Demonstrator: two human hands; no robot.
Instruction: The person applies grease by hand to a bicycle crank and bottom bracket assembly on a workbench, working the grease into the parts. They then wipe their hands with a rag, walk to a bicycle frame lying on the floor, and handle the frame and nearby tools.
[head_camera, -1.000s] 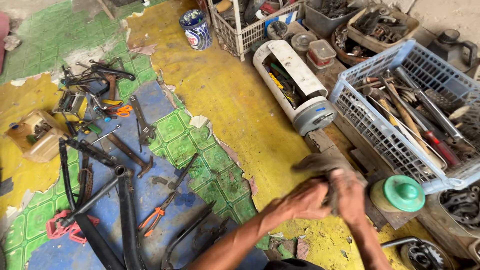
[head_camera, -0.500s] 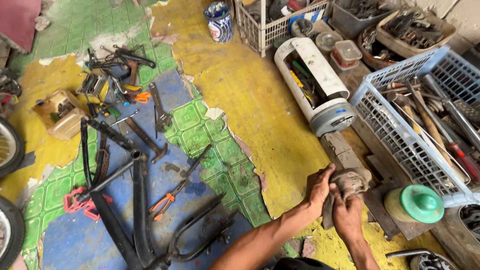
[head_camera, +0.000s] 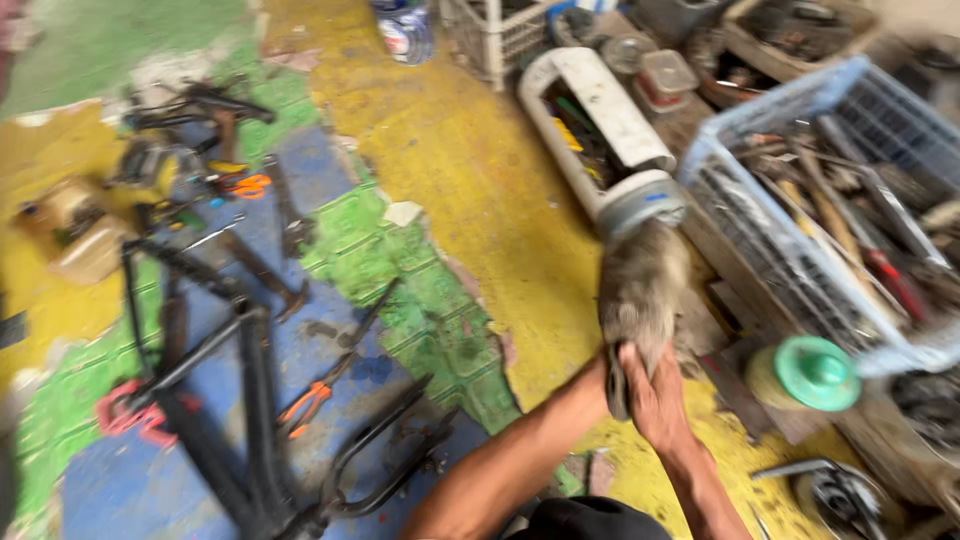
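Both hands, left hand (head_camera: 600, 375) and right hand (head_camera: 660, 385), fingers clamped on grey rag (head_camera: 645, 285). Soft, light, limp; best gripped by its bunched lower end.

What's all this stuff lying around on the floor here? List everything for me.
rag: one, grey-brown, held up in both hands
bicycle frame: one, black, on the floor at lower left
pliers: one, orange-handled, beside the frame
plastic basket: one, pale blue, at right, full of tools
white canister: one, lying open, top centre
green-capped spool: one, below the basket
painted can: one, top
left hand: gripping the rag
right hand: gripping the rag
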